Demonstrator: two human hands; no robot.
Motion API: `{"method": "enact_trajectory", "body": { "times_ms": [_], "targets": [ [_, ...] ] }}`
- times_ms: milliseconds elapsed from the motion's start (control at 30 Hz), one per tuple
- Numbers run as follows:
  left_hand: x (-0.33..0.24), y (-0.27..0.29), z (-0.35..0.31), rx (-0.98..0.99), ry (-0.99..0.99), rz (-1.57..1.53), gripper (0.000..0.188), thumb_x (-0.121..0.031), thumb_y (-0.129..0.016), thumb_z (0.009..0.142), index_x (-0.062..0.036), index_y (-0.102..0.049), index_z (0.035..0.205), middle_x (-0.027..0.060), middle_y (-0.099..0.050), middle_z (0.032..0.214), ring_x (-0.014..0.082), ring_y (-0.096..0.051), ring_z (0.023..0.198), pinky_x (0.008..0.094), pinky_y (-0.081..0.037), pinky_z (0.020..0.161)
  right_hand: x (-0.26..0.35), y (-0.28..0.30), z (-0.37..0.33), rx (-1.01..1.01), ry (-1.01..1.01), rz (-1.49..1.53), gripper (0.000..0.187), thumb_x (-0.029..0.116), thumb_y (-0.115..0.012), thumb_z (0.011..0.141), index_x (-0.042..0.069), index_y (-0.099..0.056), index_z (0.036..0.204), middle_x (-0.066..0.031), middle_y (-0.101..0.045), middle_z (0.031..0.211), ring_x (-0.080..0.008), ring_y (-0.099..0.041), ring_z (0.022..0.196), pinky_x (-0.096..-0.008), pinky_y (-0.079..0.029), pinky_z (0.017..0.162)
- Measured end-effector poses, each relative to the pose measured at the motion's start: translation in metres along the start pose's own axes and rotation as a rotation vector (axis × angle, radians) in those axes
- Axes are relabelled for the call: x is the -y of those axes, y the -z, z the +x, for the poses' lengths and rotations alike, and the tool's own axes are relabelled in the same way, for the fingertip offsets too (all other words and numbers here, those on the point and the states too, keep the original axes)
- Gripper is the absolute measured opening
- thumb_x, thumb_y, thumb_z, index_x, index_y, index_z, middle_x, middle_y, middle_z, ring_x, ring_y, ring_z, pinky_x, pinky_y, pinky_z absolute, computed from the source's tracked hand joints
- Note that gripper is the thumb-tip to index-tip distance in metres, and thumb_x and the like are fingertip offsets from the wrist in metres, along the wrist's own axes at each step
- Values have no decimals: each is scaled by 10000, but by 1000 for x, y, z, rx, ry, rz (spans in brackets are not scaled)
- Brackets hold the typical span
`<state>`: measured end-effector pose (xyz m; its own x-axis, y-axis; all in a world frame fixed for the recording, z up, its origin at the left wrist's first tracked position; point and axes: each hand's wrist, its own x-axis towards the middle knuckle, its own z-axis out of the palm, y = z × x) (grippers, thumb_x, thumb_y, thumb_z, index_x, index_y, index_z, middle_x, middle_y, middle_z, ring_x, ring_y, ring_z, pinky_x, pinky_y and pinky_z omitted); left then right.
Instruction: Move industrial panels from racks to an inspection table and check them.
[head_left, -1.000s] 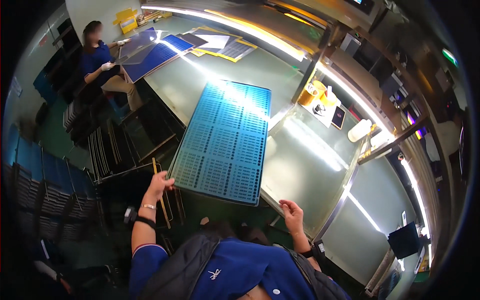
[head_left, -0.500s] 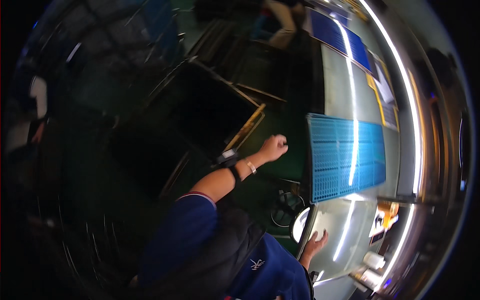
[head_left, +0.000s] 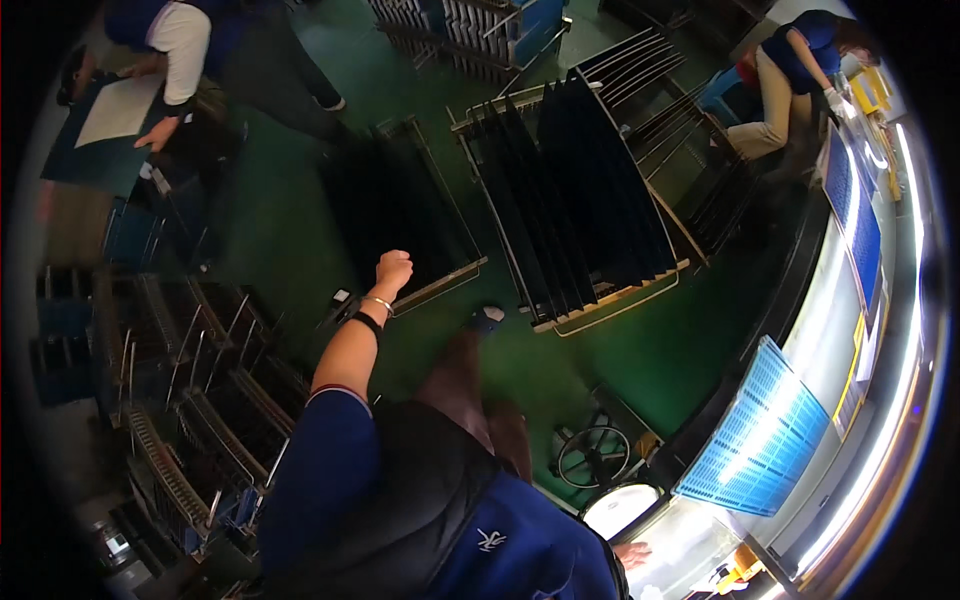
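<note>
My left hand [head_left: 395, 270] is raised in front of me, fingers curled in with nothing seen in them. Behind it, close by, stands a low rack [head_left: 478, 266] of dark upright panels; I cannot tell whether the hand touches it. Low on the right, my right hand [head_left: 632, 555] shows only in part past my jacket, its fingers stretched out over the bright bench top [head_left: 690, 535]. A light-blue board [head_left: 760, 430] patterned with rows of small holes lies on the bench beyond that hand.
A larger rack [head_left: 560, 190] of dark panels stands ahead. More slotted racks [head_left: 200, 420] fill the left. A handwheel [head_left: 593, 457] sits below the bench. One co-worker [head_left: 180, 50] holds a dark panel [head_left: 110, 125]; another [head_left: 800, 60] bends over a dark-blue panel [head_left: 855, 215].
My view has swung left, bringing the racks and co-workers into clearer sight. The bench and light-blue board have shifted toward the lower right. My left hand stays curled.
</note>
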<state>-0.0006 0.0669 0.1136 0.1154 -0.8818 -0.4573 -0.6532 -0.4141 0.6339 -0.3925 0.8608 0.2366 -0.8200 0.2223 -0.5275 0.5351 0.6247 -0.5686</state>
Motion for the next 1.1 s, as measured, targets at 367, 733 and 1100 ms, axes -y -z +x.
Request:
{"method": "enact_trajectory", "body": {
  "times_ms": [367,733,1100],
  "targets": [
    [2,-120,162,16,116,476,709,-165,-519,832,57,-206,1429,235,-128,1517,351,-125,1414,447,-152,1145,121,-260,-191,478,-142,-292,515,401,-344,974,96,-396,1386,-154,-419,1402,-261,-337,1336,-417,-267,1061],
    [-13,-157,184,2,84,769,651,-306,-540,857,55,-347,1363,304,-151,1486,386,-126,1404,484,-125,1130,163,-369,-221,853,-138,-338,496,360,-370,970,89,-393,1385,-150,-424,1395,-252,-343,1329,-407,-273,1059],
    [-30,-147,227,-241,217,672,568,-278,-732,765,-10,-424,1160,200,-503,1123,349,-568,1036,419,-493,851,151,-425,-252,1070,-163,-365,481,319,-396,966,82,-390,1384,-146,-429,1388,-242,-349,1322,-397,-279,1058]
  ]
}}
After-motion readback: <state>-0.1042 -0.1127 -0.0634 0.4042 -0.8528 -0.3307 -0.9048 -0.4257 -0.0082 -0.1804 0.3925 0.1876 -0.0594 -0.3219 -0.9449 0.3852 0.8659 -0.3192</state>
